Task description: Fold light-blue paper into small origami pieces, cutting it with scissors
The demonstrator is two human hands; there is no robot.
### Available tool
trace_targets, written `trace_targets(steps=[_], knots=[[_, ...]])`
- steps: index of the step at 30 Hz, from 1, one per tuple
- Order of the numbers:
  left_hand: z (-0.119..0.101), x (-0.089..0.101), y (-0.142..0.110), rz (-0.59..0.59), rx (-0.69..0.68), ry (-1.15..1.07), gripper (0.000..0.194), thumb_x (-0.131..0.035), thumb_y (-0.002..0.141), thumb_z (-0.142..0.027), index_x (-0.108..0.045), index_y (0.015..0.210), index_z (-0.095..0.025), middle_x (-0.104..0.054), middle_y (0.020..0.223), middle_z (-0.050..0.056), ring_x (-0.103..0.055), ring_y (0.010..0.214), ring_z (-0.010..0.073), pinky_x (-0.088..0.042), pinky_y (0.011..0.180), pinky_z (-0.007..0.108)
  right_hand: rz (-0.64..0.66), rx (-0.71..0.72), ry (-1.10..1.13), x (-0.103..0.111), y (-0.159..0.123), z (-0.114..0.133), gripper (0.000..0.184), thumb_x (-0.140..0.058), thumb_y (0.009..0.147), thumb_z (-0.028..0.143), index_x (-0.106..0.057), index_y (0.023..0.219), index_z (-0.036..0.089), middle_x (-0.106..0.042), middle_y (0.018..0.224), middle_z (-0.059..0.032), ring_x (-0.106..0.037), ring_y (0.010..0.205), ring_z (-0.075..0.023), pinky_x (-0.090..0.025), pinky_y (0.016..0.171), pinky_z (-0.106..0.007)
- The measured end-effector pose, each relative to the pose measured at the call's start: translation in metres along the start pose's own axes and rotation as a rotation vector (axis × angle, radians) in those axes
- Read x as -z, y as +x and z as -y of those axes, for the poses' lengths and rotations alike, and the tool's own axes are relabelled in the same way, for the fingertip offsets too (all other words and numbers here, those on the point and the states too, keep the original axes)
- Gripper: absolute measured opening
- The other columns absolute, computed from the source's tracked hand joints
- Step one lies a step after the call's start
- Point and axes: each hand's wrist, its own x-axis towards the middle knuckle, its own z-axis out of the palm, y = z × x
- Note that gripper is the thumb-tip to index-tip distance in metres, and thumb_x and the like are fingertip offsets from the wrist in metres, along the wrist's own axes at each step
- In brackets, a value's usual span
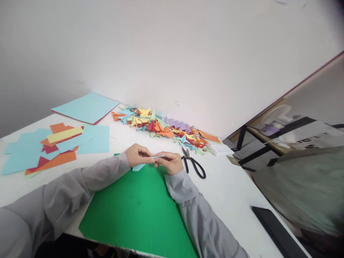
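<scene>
My left hand (138, 154) and my right hand (170, 162) meet above the far edge of a green sheet (139, 211). Both pinch a small folded light-blue paper (158, 156) held between their fingertips; a corner of it hangs down under my left hand. Grey sleeves cover both arms. Black scissors (194, 164) lie on the white table just right of my right hand.
A heap of folded coloured paper shapes (163, 128) runs along the wall. Loose blue, orange, red and yellow sheets (51, 145) lie at the left, with a light-blue stack (86, 107) behind. A black flat object (278, 233) rests near the table's right edge (258, 193).
</scene>
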Motion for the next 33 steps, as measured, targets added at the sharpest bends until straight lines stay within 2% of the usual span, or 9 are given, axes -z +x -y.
trace_targets(steps=[4, 13, 17, 27, 33], knots=[[-0.002, -0.001, 0.001, -0.004, -0.061, 0.022, 0.026, -0.060, 0.060, -0.036, -0.066, 0.065, -0.011, -0.059, 0.054, 0.002, -0.050, 0.051, 0.0082, -0.038, 0.049, 0.018, 0.014, 0.004, -0.069, 0.000, 0.001, 0.002, 0.011, -0.070, 0.052, 0.023, -0.066, 0.062, 0.017, -0.060, 0.045, 0.0016, -0.052, 0.036, -0.0104, -0.044, 0.037, -0.022], [-0.010, -0.001, -0.001, 0.035, 0.080, -0.156, 0.019, -0.065, 0.055, -0.029, -0.066, 0.066, -0.013, -0.058, 0.048, -0.001, -0.049, 0.045, 0.0069, -0.039, 0.046, 0.018, -0.081, 0.044, -0.060, -0.001, 0.001, 0.000, 0.011, -0.071, 0.049, 0.020, -0.062, 0.055, 0.016, -0.059, 0.044, 0.0020, -0.051, 0.035, -0.0097, -0.043, 0.035, -0.021], [-0.012, -0.002, -0.001, 0.028, 0.155, -0.212, 0.020, -0.066, 0.055, -0.028, -0.064, 0.064, -0.011, -0.056, 0.046, -0.001, -0.050, 0.042, 0.0076, -0.039, 0.043, 0.019, -0.101, 0.053, -0.043, 0.000, 0.000, 0.002, 0.011, -0.070, 0.051, 0.021, -0.060, 0.055, 0.016, -0.058, 0.043, 0.0024, -0.051, 0.036, -0.0092, -0.042, 0.036, -0.020], [-0.012, -0.003, -0.002, 0.016, 0.170, -0.232, 0.018, -0.067, 0.053, -0.025, -0.064, 0.064, -0.011, -0.057, 0.044, -0.002, -0.050, 0.040, 0.0073, -0.041, 0.044, 0.018, -0.055, 0.052, 0.027, 0.001, 0.001, -0.003, 0.013, -0.070, 0.051, 0.020, -0.060, 0.058, 0.016, -0.061, 0.047, 0.0017, -0.053, 0.037, -0.0105, -0.044, 0.037, -0.021], [-0.010, -0.004, -0.002, 0.064, 0.169, -0.288, 0.019, -0.066, 0.054, -0.027, -0.063, 0.062, -0.010, -0.056, 0.045, -0.002, -0.050, 0.040, 0.0077, -0.041, 0.043, 0.019, -0.055, 0.053, 0.037, 0.000, 0.000, -0.002, 0.013, -0.070, 0.051, 0.019, -0.060, 0.058, 0.016, -0.060, 0.047, 0.0019, -0.054, 0.037, -0.0103, -0.043, 0.037, -0.020]])
